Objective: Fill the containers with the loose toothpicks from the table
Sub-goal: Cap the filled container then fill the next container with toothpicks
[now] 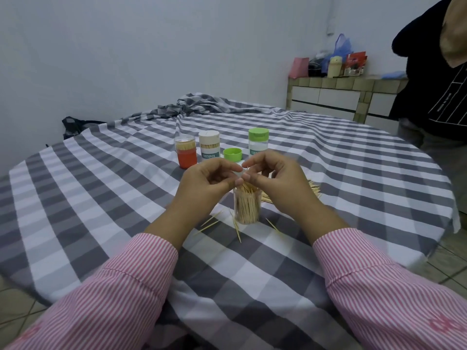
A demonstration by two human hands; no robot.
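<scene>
The clear jar (pixel 247 207) in front of the person is already packed with toothpicks that stand up to its open mouth, so this one looks almost full, but it has no lid yet; the green lid (pixel 232 154) lies on the cloth (pixel 101 188) just behind the hands, and I think it belongs to this jar. Three other containers stand further back: the red jar (pixel 186 153), the white jar (pixel 209 147) and the green-capped jar (pixel 258 141), all closed and the first two showing toothpicks inside, so they seem finished. What is left is a pile (pixel 313 189) of loose toothpicks to the right of the clear jar, partly hidden by the right hand, and a few strays (pixel 236 227) around the base of the jar. Both hands are held over the mouth of the clear jar, wrists raised, fingertips nearly meeting. The left hand (pixel 207 181) has its fingers curled, thumb toward the toothpick tips, and the right hand (pixel 271 176) is curled in the same way; if either one pinches toothpicks I cannot tell, because the fingers cover that place
</scene>
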